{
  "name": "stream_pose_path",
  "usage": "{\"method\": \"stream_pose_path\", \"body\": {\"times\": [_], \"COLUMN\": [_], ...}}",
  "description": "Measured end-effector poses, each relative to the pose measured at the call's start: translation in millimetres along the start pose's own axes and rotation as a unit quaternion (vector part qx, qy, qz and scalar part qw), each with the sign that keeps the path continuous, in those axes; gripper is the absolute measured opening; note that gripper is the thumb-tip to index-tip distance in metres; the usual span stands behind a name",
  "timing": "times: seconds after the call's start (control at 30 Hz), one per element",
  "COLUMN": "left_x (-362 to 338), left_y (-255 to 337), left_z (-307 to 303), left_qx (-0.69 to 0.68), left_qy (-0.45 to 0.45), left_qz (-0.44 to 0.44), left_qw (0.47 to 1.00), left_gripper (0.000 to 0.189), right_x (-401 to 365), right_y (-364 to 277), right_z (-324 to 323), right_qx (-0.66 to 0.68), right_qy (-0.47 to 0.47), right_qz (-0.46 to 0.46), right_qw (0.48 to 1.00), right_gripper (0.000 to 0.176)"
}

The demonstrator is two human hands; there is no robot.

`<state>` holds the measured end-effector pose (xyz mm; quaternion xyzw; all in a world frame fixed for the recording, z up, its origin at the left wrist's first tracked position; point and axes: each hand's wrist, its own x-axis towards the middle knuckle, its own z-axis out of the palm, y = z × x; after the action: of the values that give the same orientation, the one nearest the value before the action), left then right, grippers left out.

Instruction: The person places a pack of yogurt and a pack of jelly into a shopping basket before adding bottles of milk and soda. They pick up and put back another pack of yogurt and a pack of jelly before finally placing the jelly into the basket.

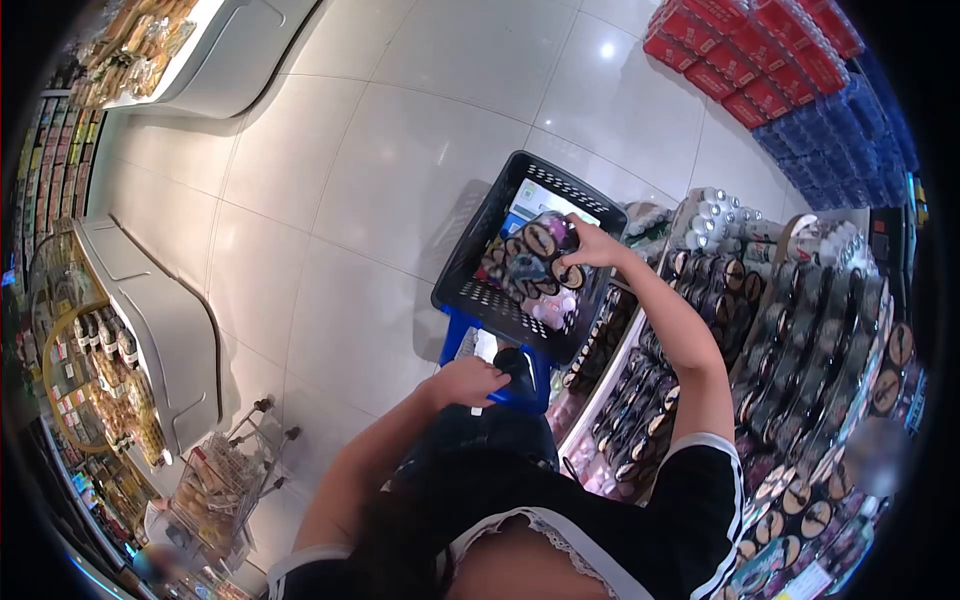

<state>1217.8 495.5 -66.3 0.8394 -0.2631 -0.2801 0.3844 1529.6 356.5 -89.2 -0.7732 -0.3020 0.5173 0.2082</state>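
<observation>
My right hand (594, 246) is closed on the edge of a plastic-wrapped multipack (530, 258) with dark sides and round tan-and-black marks. The pack is tilted over the dark basket (445, 290) of a shopping cart. Beneath it show a white-and-blue printed item (525, 205) and a pinkish wrapped pack (552, 310), both partly hidden. My left hand (468, 382) is wrapped at the blue cart handle (540, 385), in front of my body. A small dark item (515, 368) lies beside its fingers; I cannot make out what it is.
Stacked multipacks (810, 360) crowd the display close on my right, with white-topped cans (715, 215) beyond. Red cases (745, 55) and blue packs (840, 140) stand farther off. At left are curved counters (160, 320) and a wire cart (225, 485) near another person. Pale tiles (330, 190) cover the floor.
</observation>
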Motion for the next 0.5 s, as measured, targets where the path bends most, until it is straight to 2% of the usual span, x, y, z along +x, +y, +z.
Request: {"method": "stream_pose_path", "body": {"times": [0.07,0.13,0.2,0.27,0.37,0.4,0.5], "left_x": [3,1,-4,-7,-8,-8,-7], "left_y": [-4,-7,-4,-1,-3,-4,-5], "left_z": [1,6,1,-2,-1,-1,-5], "left_qx": [0.022,0.018,0.041,0.049,0.069,0.076,0.067], "left_qy": [-0.030,-0.035,0.037,0.055,0.075,0.077,0.077], "left_qz": [0.001,-0.001,0.049,0.046,0.055,0.052,0.052], "left_qw": [0.999,0.999,0.997,0.996,0.993,0.993,0.993], "left_gripper": [0.034,0.034,0.032,0.030,0.025,0.024,0.024], "right_x": [56,99,130,164,198,197,186], "right_y": [26,33,48,73,132,138,157], "right_z": [14,30,35,36,46,45,47], "right_qx": [-0.069,-0.075,-0.072,-0.027,0.011,0.013,-0.104], "right_qy": [-0.080,-0.148,-0.176,-0.222,-0.156,-0.160,-0.089], "right_qz": [-0.060,-0.065,-0.081,-0.046,0.038,0.038,0.052], "right_qw": [0.993,0.984,0.978,0.974,0.987,0.986,0.989], "right_gripper": [0.091,0.092,0.092,0.092,0.097,0.097,0.091]}}
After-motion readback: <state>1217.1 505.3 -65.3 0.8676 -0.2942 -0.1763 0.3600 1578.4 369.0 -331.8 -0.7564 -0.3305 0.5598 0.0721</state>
